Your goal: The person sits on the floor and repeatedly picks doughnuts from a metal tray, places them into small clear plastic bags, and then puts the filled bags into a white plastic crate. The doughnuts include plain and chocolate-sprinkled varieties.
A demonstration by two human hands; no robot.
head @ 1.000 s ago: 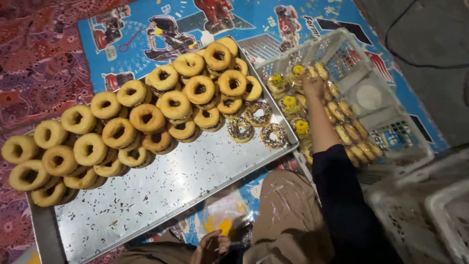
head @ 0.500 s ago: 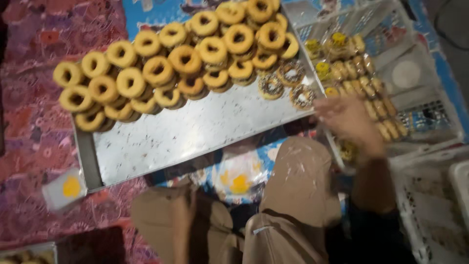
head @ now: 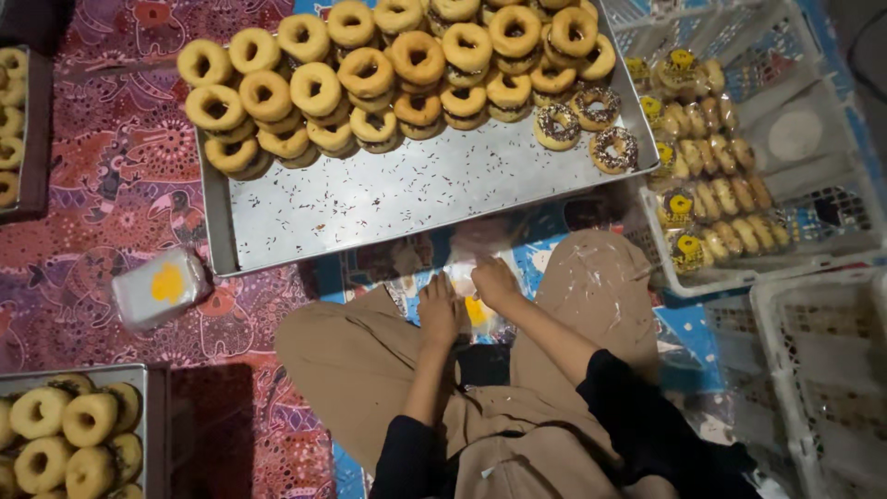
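A metal tray lies on the floor mat, far from the seated person, with doughnuts stacked along its far side. Right of it, a crate holds packed doughnuts. Both hands, left hand and right hand, rest on plastic bags between the knees. A small packet lies near left.

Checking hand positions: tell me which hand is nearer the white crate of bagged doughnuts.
Right. The right hand lies closer to the white crate; the left hand sits beyond it, farther from the crate.

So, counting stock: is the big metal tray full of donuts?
No, part full: donuts crowd the far half of the tray; the near half is bare.
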